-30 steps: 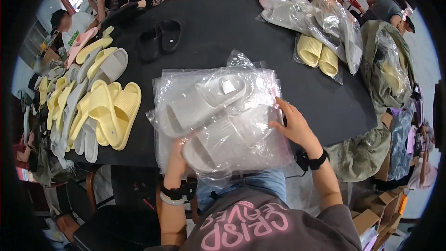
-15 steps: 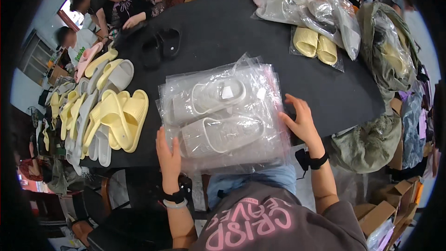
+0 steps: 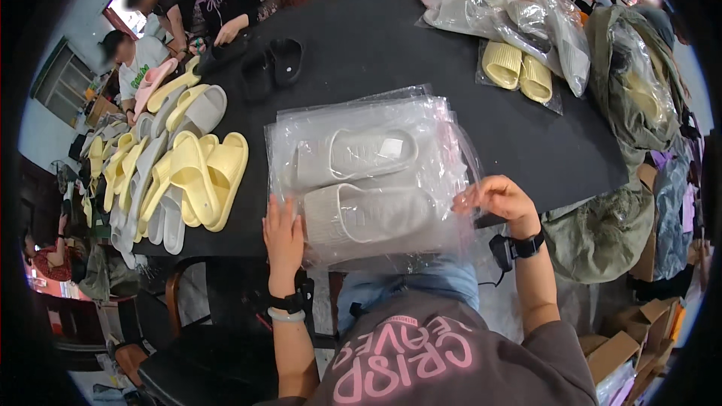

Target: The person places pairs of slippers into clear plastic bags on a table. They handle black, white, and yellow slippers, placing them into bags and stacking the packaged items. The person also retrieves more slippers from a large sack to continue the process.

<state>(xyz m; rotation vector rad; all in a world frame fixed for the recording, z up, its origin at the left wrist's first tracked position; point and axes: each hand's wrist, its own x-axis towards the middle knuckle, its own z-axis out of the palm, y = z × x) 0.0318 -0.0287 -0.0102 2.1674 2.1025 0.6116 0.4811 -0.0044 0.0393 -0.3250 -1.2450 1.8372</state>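
Note:
A pair of light grey slides (image 3: 368, 210) lies side by side inside a clear plastic bag (image 3: 444, 244), on top of a stack of flat clear bags (image 3: 316, 116) at the table's near edge. My left hand (image 3: 284, 240) rests with fingers stretched out on the bag's near left corner, close to one slide's toe end. At the bag's right edge, my right hand (image 3: 502, 197) has its fingers bent and pinched together on the plastic.
Loose yellow slides (image 3: 218, 180) and grey ones (image 3: 203, 113) pile up at left; black slides (image 3: 284, 64) lie farther back. Bagged grey slides (image 3: 466, 15) and bagged yellow slides (image 3: 535, 79) sit back right. A green sack (image 3: 609, 233) hangs at right. Other people stand across the black table (image 3: 361, 45).
My right hand has gone from spread fingers to a pinch on the bag's right edge. The bagged slides have shifted and turned slightly. My left hand has moved onto the bag's corner.

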